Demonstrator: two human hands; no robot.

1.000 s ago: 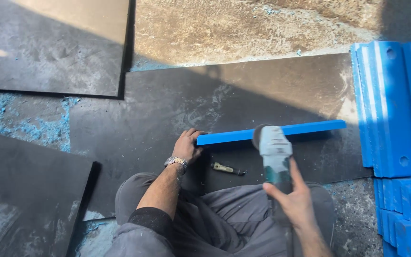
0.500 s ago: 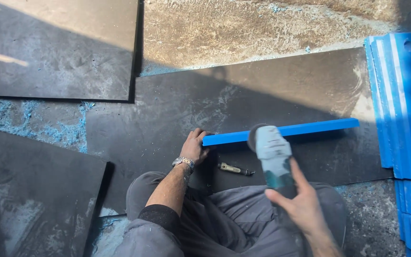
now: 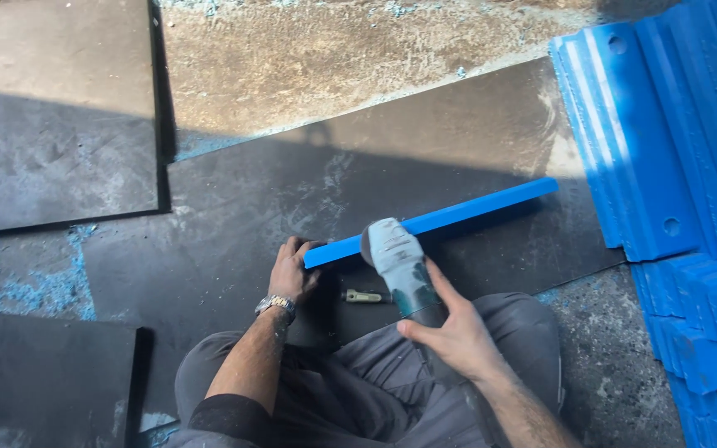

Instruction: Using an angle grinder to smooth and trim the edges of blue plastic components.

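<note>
A long blue plastic bar (image 3: 466, 211) lies on a dark sheet (image 3: 425, 141) on the floor in front of my knees. My left hand (image 3: 294, 272), with a metal watch at the wrist, presses down on the bar's near left end. My right hand (image 3: 453, 331) grips the body of a dusty grey angle grinder (image 3: 397, 259), whose head rests against the bar just right of my left hand. A small metal wrench (image 3: 364, 296) lies on the sheet between my hands.
Stacks of blue plastic bars with holes (image 3: 665, 149) fill the right side. More dark sheets lie at the upper left (image 3: 51, 141) and lower left (image 3: 35, 382). Blue shavings (image 3: 18, 286) cover the concrete floor between them.
The view has shifted, so the bar and stacks sit differently in frame. Both hands keep their hold, and the grinder stays at the same spot on the bar.
</note>
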